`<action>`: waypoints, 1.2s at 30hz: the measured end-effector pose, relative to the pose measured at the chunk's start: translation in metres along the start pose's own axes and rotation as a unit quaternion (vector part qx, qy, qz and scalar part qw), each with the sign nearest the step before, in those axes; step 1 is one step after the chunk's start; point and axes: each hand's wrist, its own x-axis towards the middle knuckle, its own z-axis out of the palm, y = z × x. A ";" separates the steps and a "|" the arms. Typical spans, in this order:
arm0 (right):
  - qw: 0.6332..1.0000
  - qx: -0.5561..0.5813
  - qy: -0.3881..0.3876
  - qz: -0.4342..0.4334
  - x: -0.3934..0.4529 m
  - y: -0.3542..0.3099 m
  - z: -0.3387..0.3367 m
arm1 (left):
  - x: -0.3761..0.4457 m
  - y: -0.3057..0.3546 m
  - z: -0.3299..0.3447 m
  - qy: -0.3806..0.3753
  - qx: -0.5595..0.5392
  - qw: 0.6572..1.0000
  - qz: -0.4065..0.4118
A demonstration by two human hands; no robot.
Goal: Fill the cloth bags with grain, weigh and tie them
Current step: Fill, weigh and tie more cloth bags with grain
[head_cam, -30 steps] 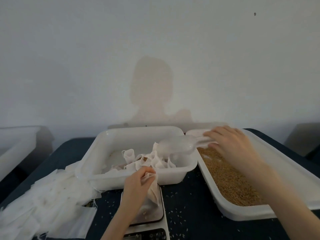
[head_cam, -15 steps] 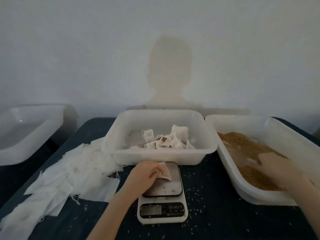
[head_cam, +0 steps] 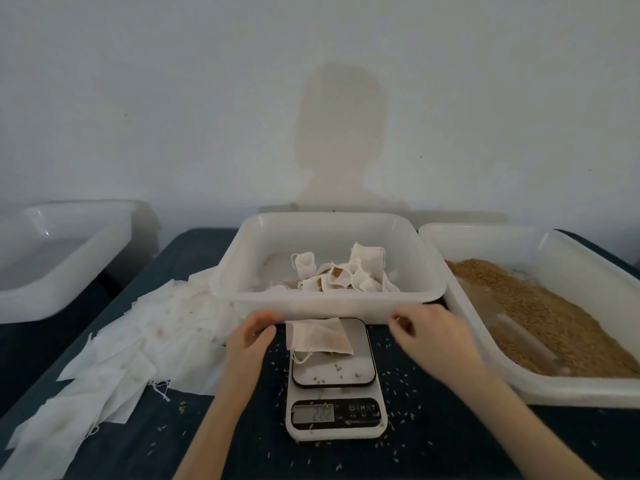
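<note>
Room: plain pale wall [head_cam: 173, 98] w/ person's shadow; dark blue table [head_cam: 433, 427], loose grains scattered on it.
Scale: white kitchen scale [head_cam: 334, 393] at centre-front; display digits blurred, can't read.
Cloth bag: small bag [head_cam: 317, 336] lies flat on far-left part of scale platform, some grain inside, strings hanging at its near-left corner.
Left hand: left hand [head_cam: 251, 336] just left of bag, fingers loosely curled, holding nothing; apart from bag.
Right hand: right hand [head_cam: 429, 336] just right of scale, fingers curled loosely, nothing seen in grip.
Mid tub: white tub [head_cam: 242, 271] behind scale, filled bags [head_cam: 341, 275] inside.
Grain tray: tray [head_cam: 485, 237] at right w/ brown grain [head_cam: 540, 313]; right edge cut off.
Empty bags: flat pile [head_cam: 114, 358] at left.
Far left: another white tub [head_cam: 52, 299], partly cut off.
</note>
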 end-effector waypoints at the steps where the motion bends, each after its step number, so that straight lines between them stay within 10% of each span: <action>1: 1.000 0.011 -0.010 -0.006 -0.001 -0.004 0.013 | -0.001 -0.003 0.000 0.014 0.005 1.000 -0.005; 22: 0.995 0.093 -0.003 0.040 -0.002 -0.011 0.061 | -0.003 -0.023 -0.001 0.113 0.120 0.986 -0.018; 30: 0.985 0.073 -0.002 -0.156 0.014 -0.070 0.068 | -0.003 -0.020 0.000 0.117 0.126 0.984 -0.035; 36: 0.986 0.086 0.001 -0.144 0.040 -0.088 0.065 | -0.005 -0.021 0.001 0.119 0.190 0.974 -0.035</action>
